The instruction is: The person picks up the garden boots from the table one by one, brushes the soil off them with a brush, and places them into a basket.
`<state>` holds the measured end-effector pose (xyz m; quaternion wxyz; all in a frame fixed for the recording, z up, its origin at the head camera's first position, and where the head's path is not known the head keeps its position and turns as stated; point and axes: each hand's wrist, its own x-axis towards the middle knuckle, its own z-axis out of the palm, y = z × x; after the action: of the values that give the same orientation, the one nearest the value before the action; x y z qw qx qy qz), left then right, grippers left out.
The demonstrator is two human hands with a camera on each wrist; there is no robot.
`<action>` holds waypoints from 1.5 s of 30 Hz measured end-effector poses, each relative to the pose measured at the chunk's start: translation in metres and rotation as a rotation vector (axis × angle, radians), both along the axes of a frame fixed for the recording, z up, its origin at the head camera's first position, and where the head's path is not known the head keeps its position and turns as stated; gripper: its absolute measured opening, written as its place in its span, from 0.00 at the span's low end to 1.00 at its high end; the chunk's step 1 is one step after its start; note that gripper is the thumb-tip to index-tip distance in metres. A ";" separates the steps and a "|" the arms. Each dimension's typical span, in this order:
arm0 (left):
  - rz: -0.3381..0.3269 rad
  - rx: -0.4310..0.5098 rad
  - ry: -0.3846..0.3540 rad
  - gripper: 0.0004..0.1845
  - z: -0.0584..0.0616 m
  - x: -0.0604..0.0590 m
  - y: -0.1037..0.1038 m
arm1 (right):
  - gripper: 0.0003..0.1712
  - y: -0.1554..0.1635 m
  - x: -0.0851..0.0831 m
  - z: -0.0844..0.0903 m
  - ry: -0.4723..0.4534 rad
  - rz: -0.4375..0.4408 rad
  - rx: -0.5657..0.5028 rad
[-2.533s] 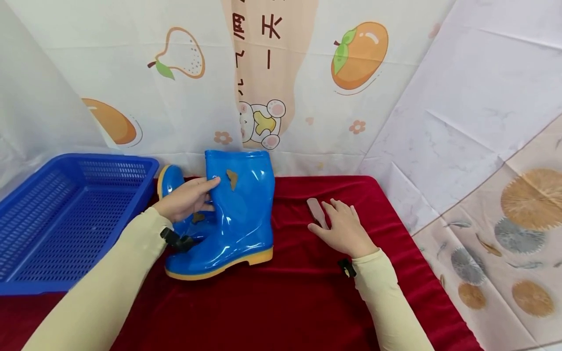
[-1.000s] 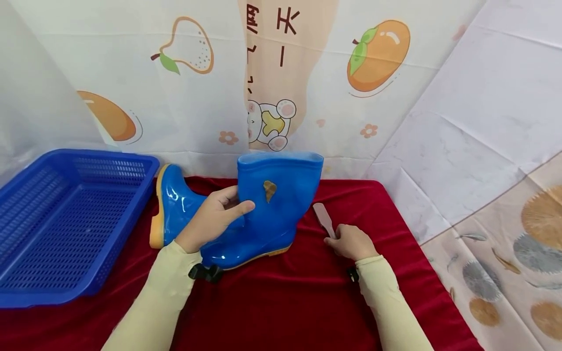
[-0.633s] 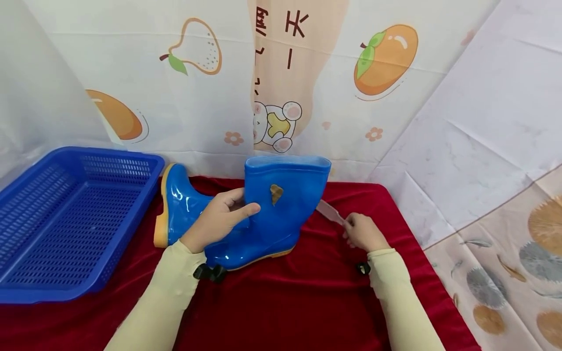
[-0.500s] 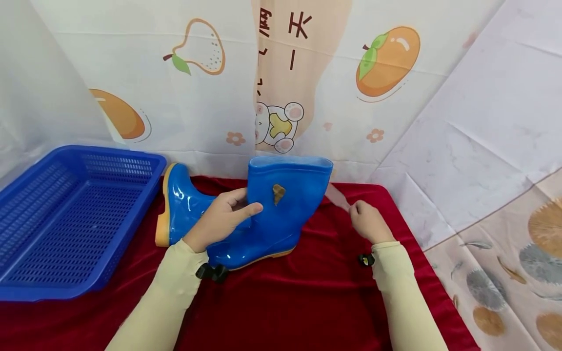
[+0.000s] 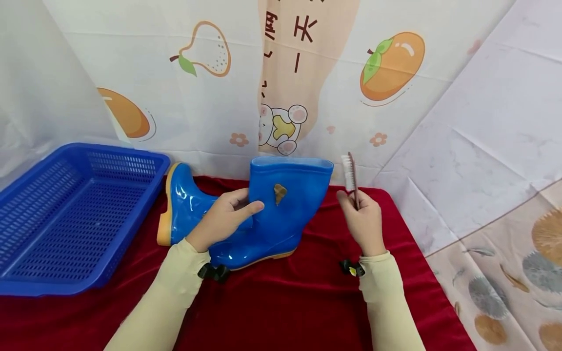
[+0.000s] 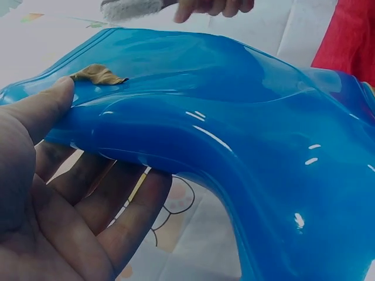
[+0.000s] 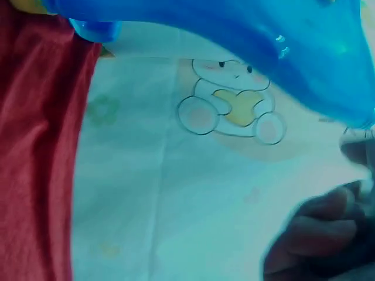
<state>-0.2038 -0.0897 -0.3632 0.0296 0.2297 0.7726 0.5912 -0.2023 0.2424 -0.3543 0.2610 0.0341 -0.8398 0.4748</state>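
Your left hand [image 5: 224, 222] grips the shaft of the upright blue boot [image 5: 281, 209], thumb across the front just beside a brown patch [image 5: 279, 193], fingers curled behind; the boot stands on its yellow sole near the middle of the red tabletop [image 5: 298, 297]; your right hand [image 5: 362, 222] pinches a small brush [image 5: 350, 171] by its handle, bristle head raised just right of the boot's rim, apart from it; a second blue boot [image 5: 182, 209] lies behind your left hand; beside it, at the left edge, sits a blue basket [image 5: 66, 214]; a fruit-printed cloth [image 5: 197, 97] hangs behind.
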 end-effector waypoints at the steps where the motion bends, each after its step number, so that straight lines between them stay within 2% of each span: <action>1: 0.005 -0.001 0.000 0.25 0.000 0.000 0.000 | 0.26 -0.003 0.004 0.001 0.004 0.039 -0.008; 4: 0.021 0.005 0.004 0.23 0.001 0.002 0.000 | 0.20 -0.010 0.015 0.006 0.050 0.154 -0.054; 6: 0.027 0.008 0.009 0.22 0.001 0.002 0.000 | 0.18 -0.014 0.020 0.007 0.128 0.203 -0.069; 9: 0.043 0.011 0.017 0.22 0.003 0.003 0.001 | 0.19 -0.020 0.024 0.008 0.261 0.229 0.008; 11: 0.063 0.008 0.016 0.22 0.004 0.003 0.001 | 0.13 -0.023 0.026 0.009 0.338 0.221 0.095; 13: 0.095 0.007 0.023 0.23 0.004 0.003 0.001 | 0.13 -0.026 0.025 0.008 0.373 0.233 0.149; 16: 0.147 0.020 0.036 0.24 0.004 0.002 0.001 | 0.25 -0.029 0.025 0.007 0.386 0.268 0.181; 18: 0.176 0.035 0.044 0.25 0.003 0.001 0.002 | 0.29 -0.031 0.024 0.006 0.393 0.286 0.195; 22: 0.196 0.059 0.038 0.25 0.003 0.001 0.003 | 0.27 -0.035 0.023 0.003 0.425 0.322 0.260; 28: 0.212 0.007 0.049 0.26 0.005 0.004 0.007 | 0.26 -0.041 0.020 -0.003 0.428 0.330 0.367; 37: 0.172 -0.008 0.086 0.24 0.007 0.006 0.010 | 0.27 -0.044 0.020 -0.008 0.393 0.295 0.374; 45: 0.193 -0.033 0.102 0.24 0.007 0.008 0.012 | 0.26 -0.043 0.020 -0.008 0.427 0.291 0.370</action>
<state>-0.1958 -0.0778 -0.3558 -0.0629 0.1834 0.8013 0.5660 -0.1818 0.1992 -0.3619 0.3500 0.2995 -0.8246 0.3284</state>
